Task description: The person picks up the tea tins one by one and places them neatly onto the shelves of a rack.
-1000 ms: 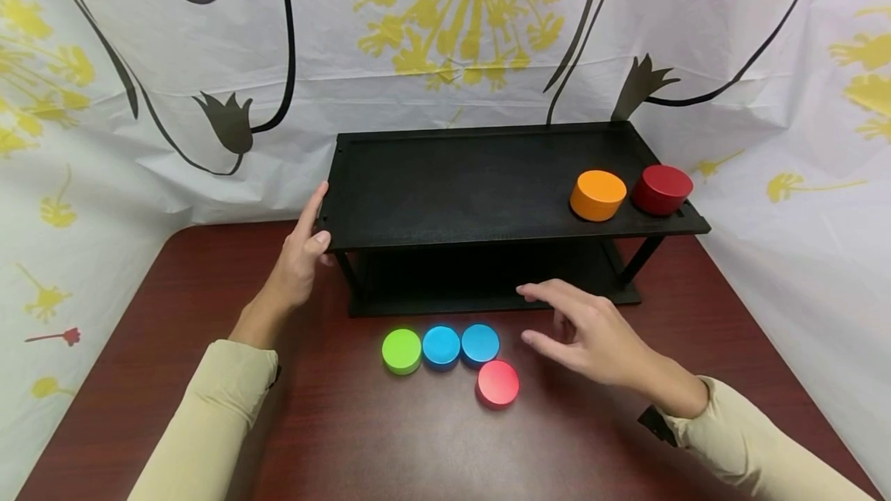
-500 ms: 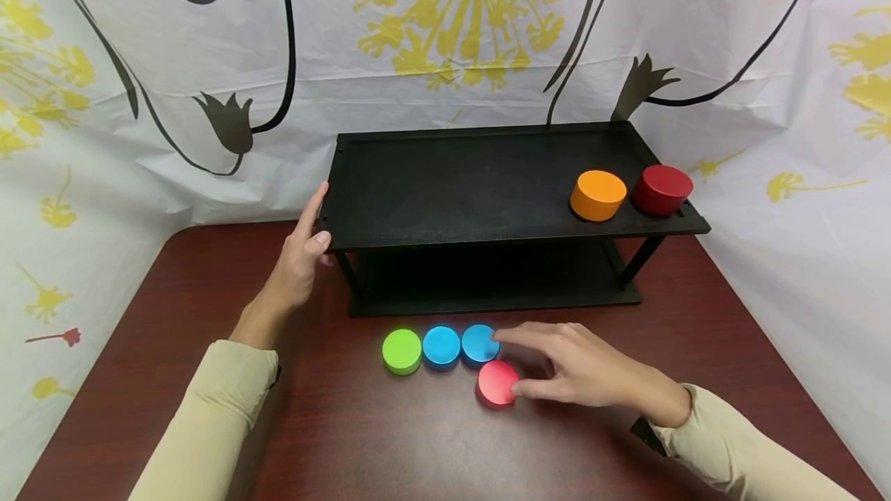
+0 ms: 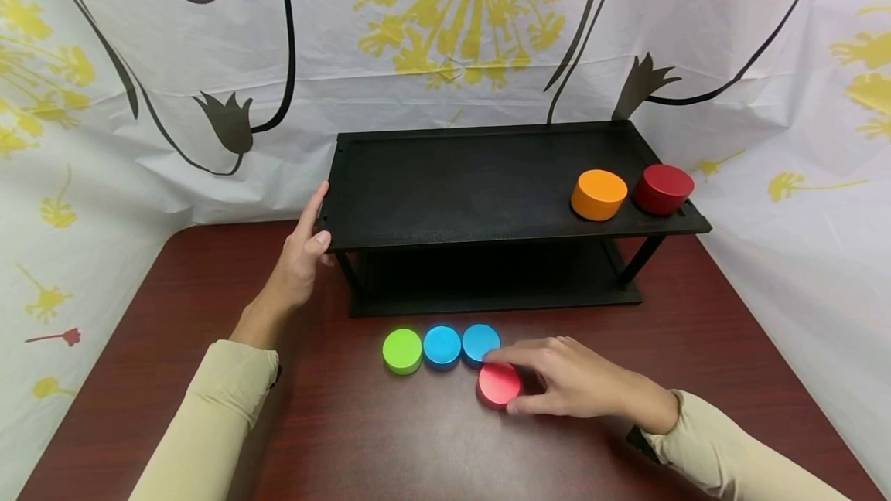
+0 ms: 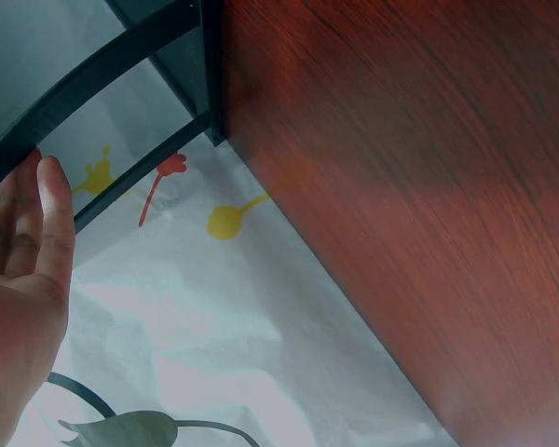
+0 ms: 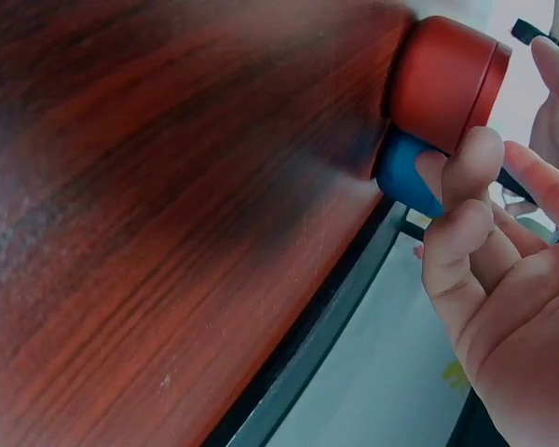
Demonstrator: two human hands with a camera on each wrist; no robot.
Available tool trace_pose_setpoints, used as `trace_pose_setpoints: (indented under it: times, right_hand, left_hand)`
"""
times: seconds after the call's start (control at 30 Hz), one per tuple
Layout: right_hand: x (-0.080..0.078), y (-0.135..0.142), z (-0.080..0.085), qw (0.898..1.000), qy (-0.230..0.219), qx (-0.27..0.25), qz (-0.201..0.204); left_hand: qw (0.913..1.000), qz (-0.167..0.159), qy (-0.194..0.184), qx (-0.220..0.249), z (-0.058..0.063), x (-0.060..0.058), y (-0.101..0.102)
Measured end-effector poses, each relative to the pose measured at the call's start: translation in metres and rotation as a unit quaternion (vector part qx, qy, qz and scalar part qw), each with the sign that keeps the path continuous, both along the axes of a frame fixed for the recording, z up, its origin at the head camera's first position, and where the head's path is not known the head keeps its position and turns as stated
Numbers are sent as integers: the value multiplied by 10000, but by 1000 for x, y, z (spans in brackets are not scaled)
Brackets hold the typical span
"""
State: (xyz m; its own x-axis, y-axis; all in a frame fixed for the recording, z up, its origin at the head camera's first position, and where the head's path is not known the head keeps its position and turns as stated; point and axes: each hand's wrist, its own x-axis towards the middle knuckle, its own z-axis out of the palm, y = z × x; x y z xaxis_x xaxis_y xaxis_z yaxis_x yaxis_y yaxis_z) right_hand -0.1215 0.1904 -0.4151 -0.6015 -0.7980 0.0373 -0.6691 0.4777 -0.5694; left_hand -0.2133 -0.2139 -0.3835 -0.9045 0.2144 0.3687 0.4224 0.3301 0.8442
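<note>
My left hand (image 3: pixel 295 265) rests at the left end of a black two-tier shelf (image 3: pixel 445 184), with its fingers extended along the upper tier's edge. In the left wrist view the fingers (image 4: pixel 51 219) reach the dark rail. My right hand (image 3: pixel 581 377) is spread around a red round lidded box (image 3: pixel 498 385) on the table. Its index finger and thumb lie on opposite sides of the box. The right wrist view shows a gap between thumb and box; the lower fingers bend beside it. Behind the box stand two blue round boxes (image 3: pixel 480 342) and a green one (image 3: pixel 402 351).
On the shelf's upper tier, at the right, sit an orange round box (image 3: pixel 599 195) and a dark red one (image 3: pixel 663 190). The lower tier (image 3: pixel 480 277) is in shadow. Patterned white sheeting (image 3: pixel 445 37) hangs behind and beside the brown table (image 3: pixel 390 447).
My right hand has come left and toward me, from near the shelf's front over the blue box to the red box. The left hand has stayed at the shelf's end.
</note>
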Motion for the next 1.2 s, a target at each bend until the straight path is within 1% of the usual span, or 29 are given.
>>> trace_pose_setpoints:
  times: [0.3, 0.5, 0.8, 1.2]
  right_hand:
    - [2, -4, -5, 9998, 161, 39, 106]
    - [5, -4, -7, 9997, 128, 218, 18]
    - [6, -8, -8, 9988, 172, 441, -78]
    - [7, -9, -13, 9978, 450, 483, -25]
  left_hand:
    - [10000, -35, 41, -8, -1, -1, 0]
    - [10000, -46, 79, -13, -1, -1, 0]
    - [10000, -44, 33, 13, 0, 0, 0]
    - [10000, -26, 15, 9, 0, -1, -1]
